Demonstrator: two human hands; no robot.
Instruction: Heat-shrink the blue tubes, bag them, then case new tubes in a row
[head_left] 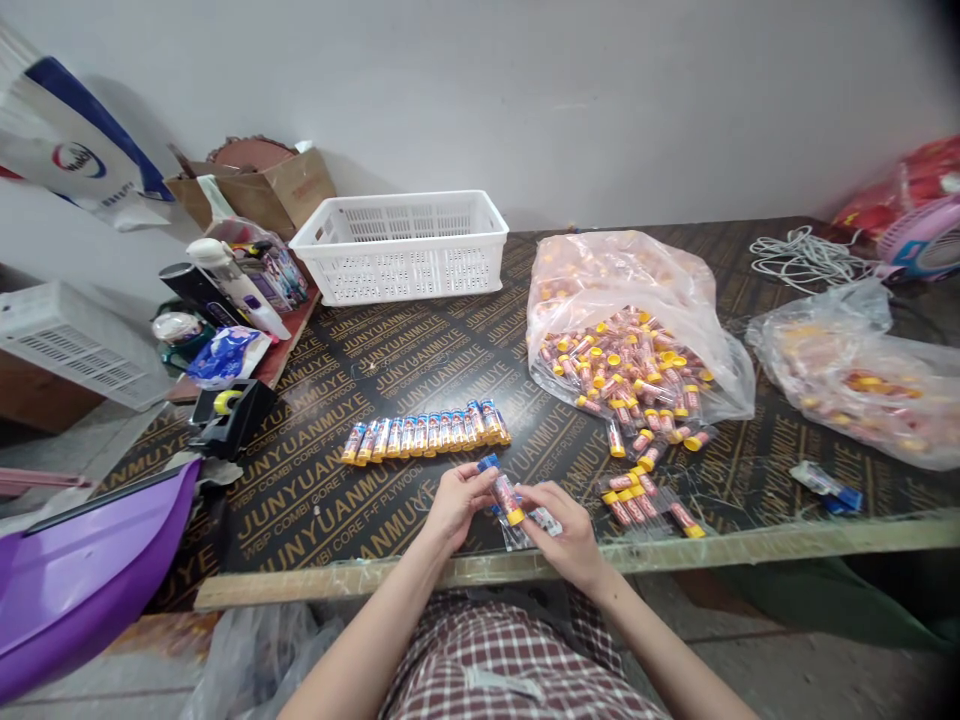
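Near the table's front edge, my left hand (pixel 461 500) pinches the blue upper end of a small tube (pixel 508 494) with a yellow lower cap. My right hand (pixel 564 530) has its fingers closed on the tube's lower right side. Beneath the hands lies a clear plastic wrapper (pixel 536 528), partly covered. A row of blue-and-yellow tubes (pixel 427 433) stretches behind my left hand. To the right of my right hand are several loose yellow-capped tubes (pixel 634 498), in front of an open plastic bag (pixel 637 265) spilling similar tubes.
A white basket (pixel 405 285) stands at the back. Bottles, a tape dispenser (pixel 229 415) and a purple dustpan (pixel 90 580) are left. Another bag of tubes (pixel 862 385), a cable (pixel 810 257), a pink fan (pixel 922 240) and a blue-ended packet (pixel 827 487) lie right.
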